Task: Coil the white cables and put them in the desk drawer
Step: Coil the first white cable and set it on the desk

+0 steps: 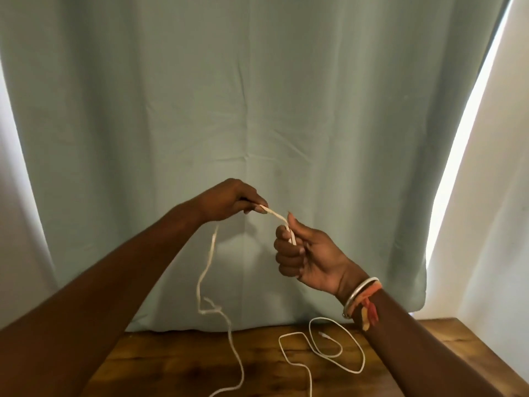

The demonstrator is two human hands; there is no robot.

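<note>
I hold a thick white braided cable (pixel 211 253) up in front of the curtain. My left hand (pixel 229 200) pinches it near one end. My right hand (pixel 303 253) grips the end of the same cable in its fist, thumb up. A short stretch runs taut between the two hands. The rest hangs from my left hand, kinks in a small tangle lower down, and trails onto the wooden desk (pixel 177 365). A second, thinner white cable (pixel 337 353) lies loose in wide loops on the desk under my right wrist. No drawer is visible.
A pale green curtain (pixel 257 96) hangs right behind the desk and fills the background. Bright light shows along its right edge beside a white wall (pixel 492 196). I wear a metal bangle and an orange thread (pixel 363 299) on my right wrist.
</note>
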